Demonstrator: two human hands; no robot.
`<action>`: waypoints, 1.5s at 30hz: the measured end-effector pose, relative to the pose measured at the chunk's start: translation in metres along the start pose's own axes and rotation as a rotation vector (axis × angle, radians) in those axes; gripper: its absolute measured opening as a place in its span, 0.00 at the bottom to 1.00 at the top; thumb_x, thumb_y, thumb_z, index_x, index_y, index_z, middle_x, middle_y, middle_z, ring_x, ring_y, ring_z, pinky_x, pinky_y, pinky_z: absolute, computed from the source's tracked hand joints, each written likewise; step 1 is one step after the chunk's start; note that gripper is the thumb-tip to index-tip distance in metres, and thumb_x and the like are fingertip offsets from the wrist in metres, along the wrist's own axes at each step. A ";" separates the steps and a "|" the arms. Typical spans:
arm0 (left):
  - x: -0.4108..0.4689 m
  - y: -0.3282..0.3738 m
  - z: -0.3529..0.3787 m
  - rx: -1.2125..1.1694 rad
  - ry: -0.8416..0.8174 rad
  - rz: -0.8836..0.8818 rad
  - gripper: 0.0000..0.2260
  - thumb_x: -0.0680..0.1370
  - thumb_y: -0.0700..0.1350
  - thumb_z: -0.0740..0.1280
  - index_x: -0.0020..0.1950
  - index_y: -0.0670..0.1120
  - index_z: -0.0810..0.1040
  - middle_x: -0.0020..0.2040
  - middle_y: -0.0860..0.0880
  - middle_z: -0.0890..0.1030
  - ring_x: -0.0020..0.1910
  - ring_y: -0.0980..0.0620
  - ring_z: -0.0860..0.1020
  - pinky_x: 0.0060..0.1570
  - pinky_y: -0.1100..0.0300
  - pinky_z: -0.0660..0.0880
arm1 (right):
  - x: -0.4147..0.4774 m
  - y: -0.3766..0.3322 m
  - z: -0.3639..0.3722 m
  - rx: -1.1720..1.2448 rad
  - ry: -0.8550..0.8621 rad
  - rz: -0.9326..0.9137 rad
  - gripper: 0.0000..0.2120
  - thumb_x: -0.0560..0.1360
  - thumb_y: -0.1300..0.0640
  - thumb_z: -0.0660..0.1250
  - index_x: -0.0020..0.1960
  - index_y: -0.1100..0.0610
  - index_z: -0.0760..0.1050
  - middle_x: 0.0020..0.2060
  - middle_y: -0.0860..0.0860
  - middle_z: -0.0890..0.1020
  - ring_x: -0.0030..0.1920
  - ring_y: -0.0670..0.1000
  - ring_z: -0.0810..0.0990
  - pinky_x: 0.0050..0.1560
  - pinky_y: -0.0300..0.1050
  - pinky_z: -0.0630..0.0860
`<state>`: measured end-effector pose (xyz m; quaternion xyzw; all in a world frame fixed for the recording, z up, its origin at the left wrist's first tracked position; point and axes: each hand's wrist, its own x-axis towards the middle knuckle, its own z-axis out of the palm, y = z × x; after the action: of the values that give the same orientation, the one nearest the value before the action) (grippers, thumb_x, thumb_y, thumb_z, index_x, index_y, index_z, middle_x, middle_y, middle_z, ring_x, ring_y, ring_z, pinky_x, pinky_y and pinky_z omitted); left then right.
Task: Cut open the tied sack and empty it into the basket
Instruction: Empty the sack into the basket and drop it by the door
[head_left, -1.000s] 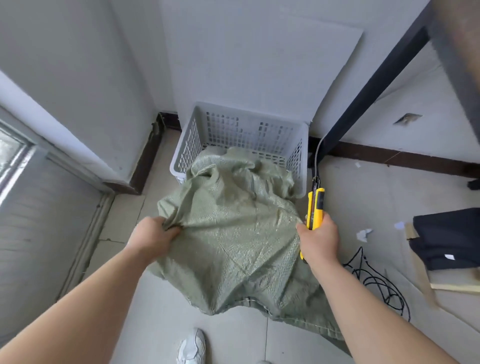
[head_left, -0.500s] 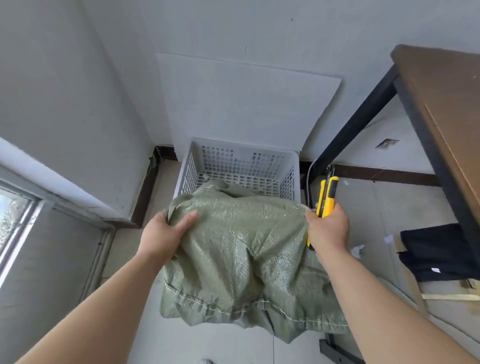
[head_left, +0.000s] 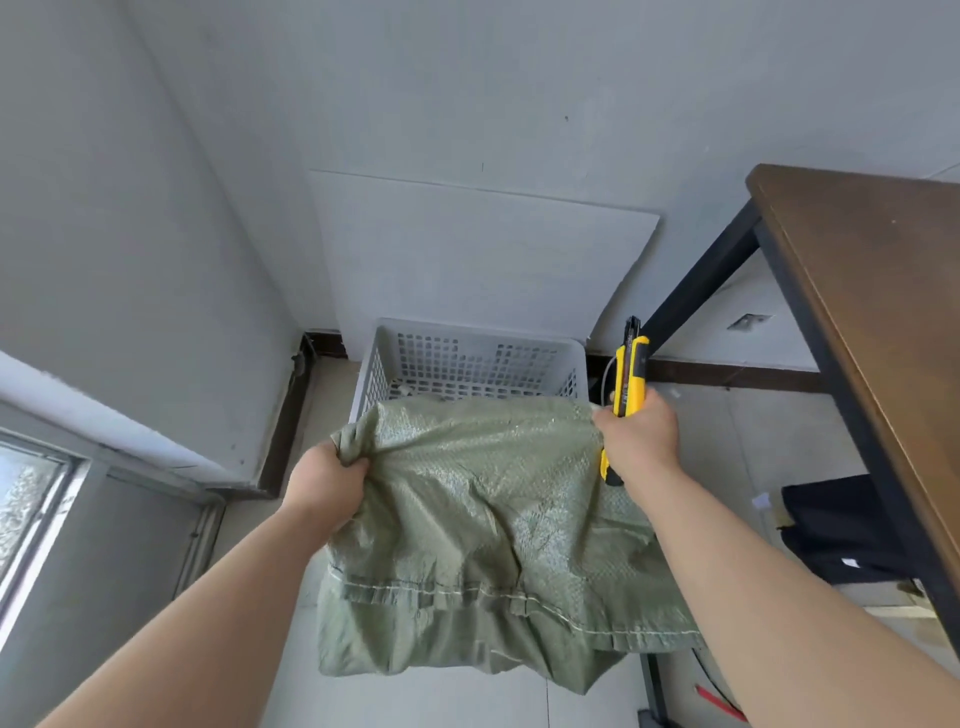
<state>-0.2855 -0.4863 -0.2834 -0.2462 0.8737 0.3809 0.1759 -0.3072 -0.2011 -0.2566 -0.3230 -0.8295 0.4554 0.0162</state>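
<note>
A green woven sack (head_left: 483, 525) hangs limp between my hands, held up in front of the white plastic basket (head_left: 467, 358) that stands on the floor against the wall. My left hand (head_left: 324, 480) bunches the sack's left upper corner. My right hand (head_left: 641, 436) grips the right upper corner together with a yellow utility knife (head_left: 628, 376), which points upward. The sack's stitched hem hangs toward me at the bottom. Most of the basket's inside is hidden behind the sack.
A brown table (head_left: 872, 312) with black legs stands at the right. A dark cloth bundle (head_left: 826, 530) lies on the floor under it. A white board (head_left: 478, 260) leans on the wall behind the basket. A window (head_left: 31, 514) is at the left.
Both hands have lifted the sack higher above the basket, and it now hangs stretched flat between them. My view has tilted upward, bringing the table into sight.
</note>
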 end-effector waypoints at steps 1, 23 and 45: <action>0.002 0.002 -0.002 -0.041 0.025 -0.007 0.06 0.78 0.42 0.64 0.50 0.40 0.75 0.40 0.46 0.78 0.37 0.48 0.76 0.36 0.58 0.68 | 0.002 -0.004 0.000 -0.007 -0.004 -0.011 0.05 0.74 0.62 0.68 0.46 0.59 0.72 0.35 0.52 0.73 0.34 0.52 0.71 0.33 0.44 0.69; -0.001 0.075 -0.036 -0.117 0.070 0.032 0.11 0.78 0.39 0.59 0.58 0.43 0.76 0.47 0.46 0.77 0.46 0.45 0.73 0.46 0.56 0.67 | 0.043 -0.062 -0.021 0.073 -0.064 0.021 0.06 0.73 0.64 0.67 0.50 0.60 0.73 0.37 0.53 0.75 0.35 0.52 0.73 0.35 0.43 0.70; -0.001 0.075 -0.018 -0.724 -0.093 -0.177 0.11 0.82 0.40 0.54 0.52 0.49 0.75 0.45 0.47 0.79 0.43 0.47 0.78 0.45 0.50 0.77 | 0.037 -0.027 -0.006 -0.018 -0.262 0.077 0.12 0.73 0.63 0.69 0.56 0.61 0.73 0.45 0.56 0.77 0.40 0.52 0.74 0.32 0.39 0.67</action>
<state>-0.3287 -0.4551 -0.2279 -0.3494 0.6488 0.6593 0.1490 -0.3483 -0.1861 -0.2422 -0.2923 -0.8156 0.4865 -0.1125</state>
